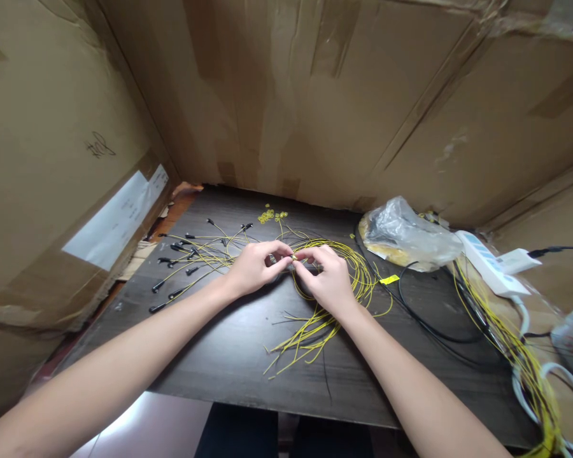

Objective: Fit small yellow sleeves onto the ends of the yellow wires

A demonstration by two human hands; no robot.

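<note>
Both hands meet fingertip to fingertip over a dark wooden table [200, 362]. My left hand [258, 267] pinches something small, too tiny to make out, between thumb and index finger. Touching the same spot, my right hand [327, 277] is also closed in a pinch. Beneath and around the hands lies a looped bundle of thin yellow wires [363, 273]. Its loose ends [300, 343] fan out toward the front edge, while wires tipped with black connectors [176, 294] spread to the left. Small yellow rings [267, 215] sit in a pile behind the hands.
Cardboard walls [277, 114] enclose the table at the back and sides. A clear plastic bag [405, 232] lies at back right, beside a white power strip [489, 264] with a plug. Black cable [424, 324] and more yellow wires [530, 375] run along the right.
</note>
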